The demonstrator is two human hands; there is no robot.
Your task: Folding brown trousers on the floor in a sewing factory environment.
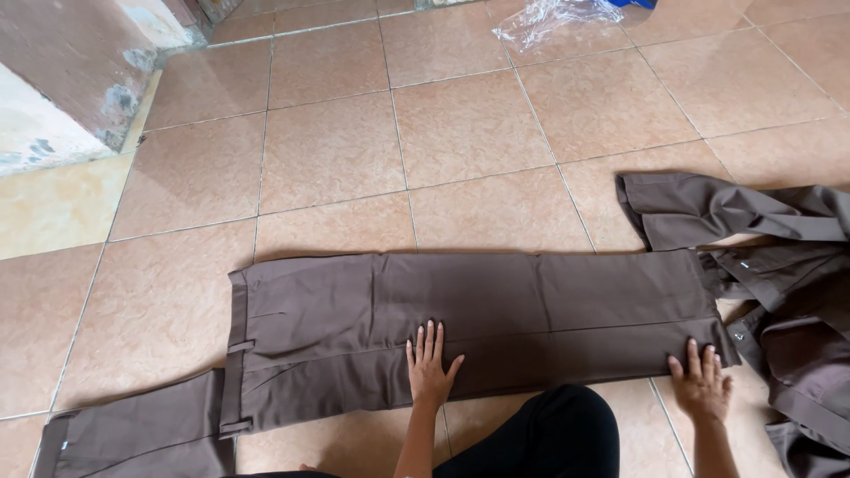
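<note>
A pair of brown trousers lies flat on the tiled floor, folded lengthwise, with the waistband at the left and the leg ends at the right. My left hand rests flat on the middle of the near edge, fingers spread. At the hem end on the right, my right hand presses palm-down on the cloth's corner. Neither hand grips anything. My knee in black cloth sits between my two arms.
More brown garments lie crumpled at the right. Another brown piece lies at the lower left. A clear plastic bag lies at the top. A worn wall base stands at the upper left.
</note>
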